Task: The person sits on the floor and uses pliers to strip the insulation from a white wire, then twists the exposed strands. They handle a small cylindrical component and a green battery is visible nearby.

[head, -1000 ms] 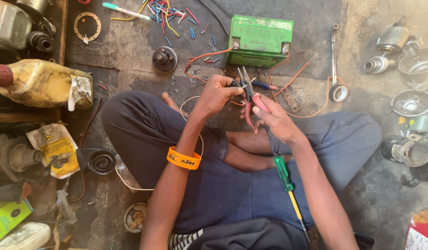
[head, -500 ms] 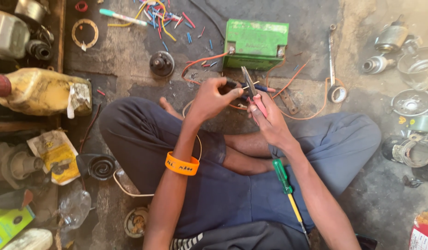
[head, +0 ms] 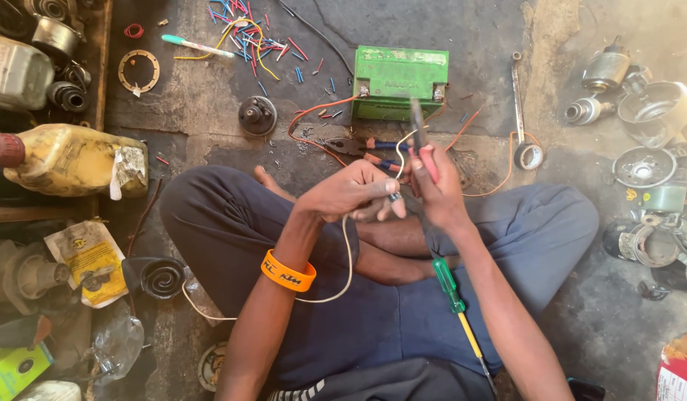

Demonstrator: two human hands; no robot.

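I sit cross-legged on the floor. My left hand, with an orange wristband on the wrist, pinches a thin white wire that loops down over my lap. My right hand grips red-handled pliers, the jaws pointing up toward the wire end between both hands. A green battery stands on the floor just beyond my hands, with orange wires trailing from it. A green-handled screwdriver lies on my lap under my right forearm.
Cut coloured wire scraps litter the floor at the back. A second pair of pliers lies before the battery. A yellow jug lies left; a spanner, tape roll and metal motor parts sit right.
The pliers in my right hand have tilted more upright and shifted slightly right. My left hand keeps its pinch on the white wire close to the jaws.
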